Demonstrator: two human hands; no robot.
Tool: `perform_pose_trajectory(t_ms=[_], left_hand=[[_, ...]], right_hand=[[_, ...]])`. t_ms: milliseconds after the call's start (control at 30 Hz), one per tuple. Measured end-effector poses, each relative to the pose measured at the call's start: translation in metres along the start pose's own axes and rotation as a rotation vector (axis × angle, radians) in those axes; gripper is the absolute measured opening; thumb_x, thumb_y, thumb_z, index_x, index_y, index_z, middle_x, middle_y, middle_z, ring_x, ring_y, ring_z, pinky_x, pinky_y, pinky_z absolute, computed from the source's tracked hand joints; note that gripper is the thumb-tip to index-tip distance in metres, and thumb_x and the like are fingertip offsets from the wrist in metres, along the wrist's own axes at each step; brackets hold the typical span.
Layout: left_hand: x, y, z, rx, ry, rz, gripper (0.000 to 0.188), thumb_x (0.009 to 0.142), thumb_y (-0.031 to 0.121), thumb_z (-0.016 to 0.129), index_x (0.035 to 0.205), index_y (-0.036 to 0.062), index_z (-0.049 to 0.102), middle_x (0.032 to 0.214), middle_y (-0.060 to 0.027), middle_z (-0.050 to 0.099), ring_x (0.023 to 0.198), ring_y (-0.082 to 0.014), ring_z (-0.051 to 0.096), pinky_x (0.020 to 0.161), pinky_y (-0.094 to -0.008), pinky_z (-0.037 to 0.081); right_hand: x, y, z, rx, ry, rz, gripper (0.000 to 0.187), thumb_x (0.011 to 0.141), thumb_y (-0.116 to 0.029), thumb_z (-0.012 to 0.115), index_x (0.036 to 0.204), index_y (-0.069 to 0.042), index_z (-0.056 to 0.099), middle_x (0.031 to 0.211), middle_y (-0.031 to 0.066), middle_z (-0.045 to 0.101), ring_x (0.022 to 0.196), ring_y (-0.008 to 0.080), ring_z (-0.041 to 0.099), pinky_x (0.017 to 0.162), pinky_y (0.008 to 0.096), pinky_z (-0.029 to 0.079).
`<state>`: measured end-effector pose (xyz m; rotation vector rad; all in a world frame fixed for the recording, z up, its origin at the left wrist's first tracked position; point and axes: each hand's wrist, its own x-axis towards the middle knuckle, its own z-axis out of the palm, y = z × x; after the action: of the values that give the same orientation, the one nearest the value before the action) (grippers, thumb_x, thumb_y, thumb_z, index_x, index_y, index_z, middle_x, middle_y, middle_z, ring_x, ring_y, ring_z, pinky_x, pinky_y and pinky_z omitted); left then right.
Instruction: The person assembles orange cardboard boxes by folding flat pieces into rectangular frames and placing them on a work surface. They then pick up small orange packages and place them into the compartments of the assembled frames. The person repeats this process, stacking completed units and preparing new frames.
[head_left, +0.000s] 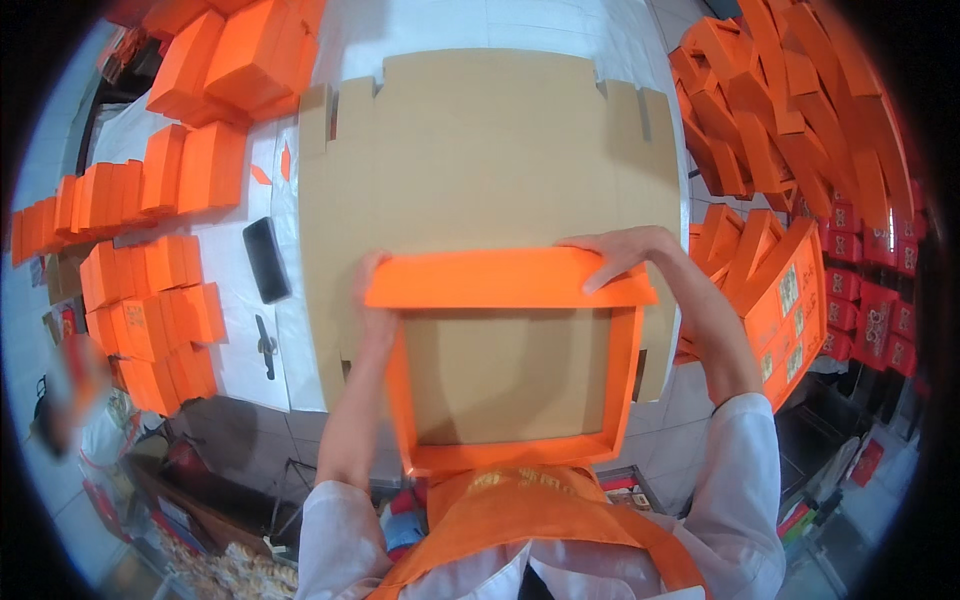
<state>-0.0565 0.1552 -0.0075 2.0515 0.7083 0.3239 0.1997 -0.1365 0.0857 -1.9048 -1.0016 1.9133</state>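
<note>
A bright orange rectangular cardboard frame (510,278) stands in front of my body, its near side close to my orange apron (520,495). Brown shows inside it; whether that is its own bottom or the sheet below, I cannot tell. My left hand (374,295) grips the far left corner, its fingers partly hidden behind the side. At the far right corner, my right hand (622,252) lays its fingers over the top edge with the thumb on the wide orange face. Beneath lies a large flat brown cardboard sheet (490,150) with slots cut at its corners.
Left on the white-covered table are a black phone (265,260), a dark cutter-like tool (266,347) and small orange scraps (286,161). Stacks of orange boxes (160,320) line the left. More orange boxes (745,110) and red packages (876,318) are piled at the right.
</note>
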Motion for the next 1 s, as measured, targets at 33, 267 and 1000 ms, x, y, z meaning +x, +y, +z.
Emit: perform_pose_trajectory(t_ms=[33, 267, 1000], left_hand=[[0.001, 0.003, 0.0, -0.062, -0.012, -0.015, 0.023, 0.083, 0.008, 0.051, 0.105, 0.0027, 0.054, 0.114, -0.0115, 0.053, 0.1, -0.0264, 0.053, 0.09, -0.0341, 0.041], [0.022, 0.022, -0.056, 0.121, -0.522, 0.254, 0.039, 0.082, 0.012, 0.053, 0.12, 0.0038, 0.049, 0.122, -0.0173, 0.049, 0.116, -0.0276, 0.045, 0.099, -0.0343, 0.034], [0.061, 0.097, -0.006, 0.741, -0.931, 0.195, 0.052, 0.069, 0.033, 0.071, 0.104, 0.0003, 0.052, 0.096, -0.0178, 0.058, 0.091, -0.0344, 0.055, 0.077, -0.0418, 0.046]], right_hand=[[0.009, 0.003, 0.006, -0.067, 0.032, -0.001, 0.089, 0.065, -0.042, 0.071, 0.136, -0.008, 0.029, 0.131, 0.0116, 0.041, 0.12, 0.0251, 0.039, 0.099, 0.0351, 0.033], [0.016, -0.009, 0.032, -0.366, 0.393, 0.044, 0.076, 0.061, -0.031, 0.074, 0.125, -0.009, 0.04, 0.109, 0.0116, 0.056, 0.1, 0.0295, 0.053, 0.082, 0.0396, 0.044], [0.036, 0.022, 0.052, -0.498, 0.844, -0.084, 0.046, 0.068, -0.028, 0.071, 0.099, -0.004, 0.048, 0.083, 0.0137, 0.059, 0.078, 0.0329, 0.056, 0.065, 0.0403, 0.044]])
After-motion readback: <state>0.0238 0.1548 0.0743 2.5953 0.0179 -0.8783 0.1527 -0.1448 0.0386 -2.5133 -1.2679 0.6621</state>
